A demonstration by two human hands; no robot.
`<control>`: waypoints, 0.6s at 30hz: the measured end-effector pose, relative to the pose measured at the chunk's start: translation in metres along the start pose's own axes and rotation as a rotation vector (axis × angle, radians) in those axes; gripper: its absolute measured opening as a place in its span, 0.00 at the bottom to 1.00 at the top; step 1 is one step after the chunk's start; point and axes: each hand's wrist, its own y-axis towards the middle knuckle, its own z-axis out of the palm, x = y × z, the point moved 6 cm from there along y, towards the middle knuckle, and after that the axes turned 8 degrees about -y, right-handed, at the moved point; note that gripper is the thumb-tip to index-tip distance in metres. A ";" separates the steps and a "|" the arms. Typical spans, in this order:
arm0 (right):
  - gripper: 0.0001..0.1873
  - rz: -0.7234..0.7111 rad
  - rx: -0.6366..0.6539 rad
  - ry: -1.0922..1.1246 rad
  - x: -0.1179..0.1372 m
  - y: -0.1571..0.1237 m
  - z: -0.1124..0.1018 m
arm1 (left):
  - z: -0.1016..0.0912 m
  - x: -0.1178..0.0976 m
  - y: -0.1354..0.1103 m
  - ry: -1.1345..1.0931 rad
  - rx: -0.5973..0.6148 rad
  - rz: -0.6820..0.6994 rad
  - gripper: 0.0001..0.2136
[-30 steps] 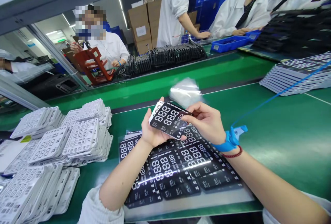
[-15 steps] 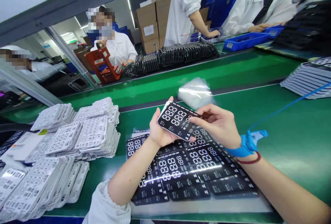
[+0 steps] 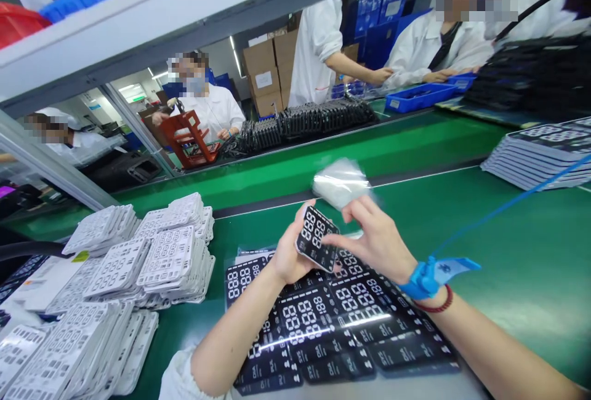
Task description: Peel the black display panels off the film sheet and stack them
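Observation:
My left hand (image 3: pixel 289 256) is closed around a black display panel (image 3: pixel 316 237) printed with white digit segments, holding it tilted above the mat. Over the panel's right side is my right hand (image 3: pixel 381 241), its index finger stretched to the panel's face and its other fingers apart. Whether that fingertip presses or only hovers I cannot tell. Beneath both hands lies a sheet of similar black printed panels (image 3: pixel 307 320), glossy and partly covered by my left forearm. A blue wrist strap (image 3: pixel 422 280) with a cord circles my right wrist.
Stacks of white cut-out plates (image 3: pixel 168 255) stand at the left. A crumpled clear plastic piece (image 3: pixel 341 180) lies beyond my hands. A pile of printed panels (image 3: pixel 540 148) is at the right. Across the green bench (image 3: pixel 517 228) are black parts (image 3: pixel 318 118), a blue tray (image 3: pixel 418 98) and several co-workers.
My right fingers have come off the panel's right edge and spread apart. The panel sits more upright in my left hand. The whole view has shifted, showing more of the overhead beam.

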 end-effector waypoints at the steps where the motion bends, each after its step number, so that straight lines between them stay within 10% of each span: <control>1: 0.22 -0.064 0.053 0.047 0.007 -0.001 0.003 | 0.000 0.002 0.000 0.055 -0.036 0.024 0.25; 10: 0.21 -0.268 0.302 0.218 0.027 -0.007 0.022 | 0.010 0.014 -0.005 0.290 -0.095 -0.020 0.27; 18: 0.12 0.048 0.205 0.228 -0.018 0.004 0.018 | 0.001 -0.021 -0.011 0.066 -0.195 0.081 0.26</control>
